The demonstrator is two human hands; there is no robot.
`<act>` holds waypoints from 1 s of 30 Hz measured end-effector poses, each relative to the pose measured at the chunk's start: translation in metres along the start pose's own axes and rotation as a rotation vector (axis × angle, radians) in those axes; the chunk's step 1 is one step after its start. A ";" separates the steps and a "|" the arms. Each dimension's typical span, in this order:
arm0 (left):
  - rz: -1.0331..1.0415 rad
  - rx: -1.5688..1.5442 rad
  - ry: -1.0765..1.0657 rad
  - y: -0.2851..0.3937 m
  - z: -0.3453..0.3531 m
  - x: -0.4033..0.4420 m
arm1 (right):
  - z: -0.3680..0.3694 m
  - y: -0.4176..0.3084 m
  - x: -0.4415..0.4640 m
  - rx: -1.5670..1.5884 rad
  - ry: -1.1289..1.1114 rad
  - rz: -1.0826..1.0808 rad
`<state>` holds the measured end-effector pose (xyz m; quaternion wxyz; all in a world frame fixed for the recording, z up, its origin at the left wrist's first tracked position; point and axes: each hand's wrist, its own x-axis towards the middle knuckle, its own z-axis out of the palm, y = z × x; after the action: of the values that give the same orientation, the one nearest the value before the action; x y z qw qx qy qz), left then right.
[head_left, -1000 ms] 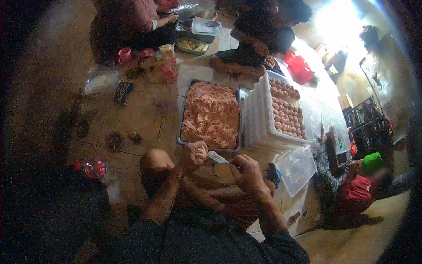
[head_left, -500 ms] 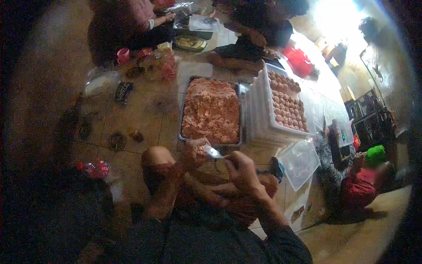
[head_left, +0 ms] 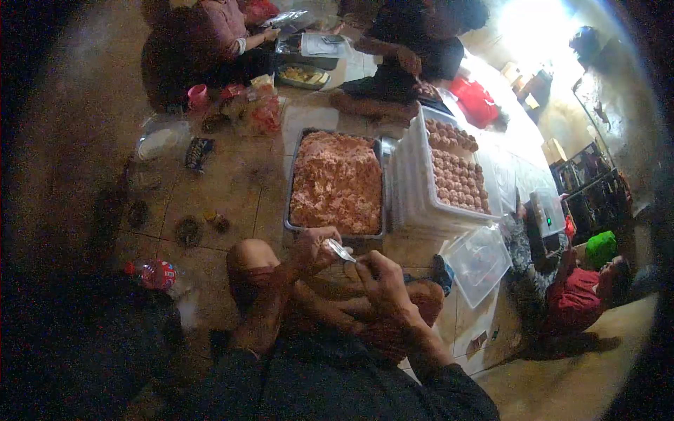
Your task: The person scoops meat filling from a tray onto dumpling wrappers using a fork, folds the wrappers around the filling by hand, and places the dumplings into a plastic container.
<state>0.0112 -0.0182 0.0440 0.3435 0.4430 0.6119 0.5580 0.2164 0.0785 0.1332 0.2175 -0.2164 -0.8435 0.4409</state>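
Note:
My right hand (head_left: 382,279) grips the handle of a shiny metal spoon (head_left: 340,250). The spoon's head points up and left, at the fingers of my left hand (head_left: 314,249). That left hand is curled closed around a bit of pinkish minced meat, mostly hidden by the fingers. Just beyond both hands lies a deep rectangular tray (head_left: 288,210) full of minced meat mixture (head_left: 337,182). To its right stands a stack of clear plastic containers (head_left: 414,189), the top one holding rows of meatballs (head_left: 456,172).
A clear lid (head_left: 477,265) lies on the tiles at right. A red-capped bottle (head_left: 156,274) is at left. Across the floor sit two people, near a pink cup (head_left: 198,95) and an oval dish (head_left: 303,76). Another person in red (head_left: 579,298) is at far right beside a scale (head_left: 547,212).
The spoon has tilted and its head sits slightly lower and left, against the left hand. My right hand has dropped a little. The meat tray and containers stay put.

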 end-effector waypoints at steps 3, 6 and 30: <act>0.132 0.038 0.145 0.037 0.008 0.001 | -0.013 -0.020 0.005 -0.030 0.074 0.072; -0.151 -0.095 -0.196 -0.033 -0.008 0.022 | -0.008 -0.008 0.006 -0.057 0.052 0.093; -0.030 0.151 -0.317 -0.012 0.006 0.024 | 0.015 0.120 0.091 -0.338 -0.090 0.115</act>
<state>0.0058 0.0063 0.0331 0.4094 0.5409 0.5969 0.4284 0.1546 0.1815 0.0406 0.1144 -0.2777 -0.9008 0.3138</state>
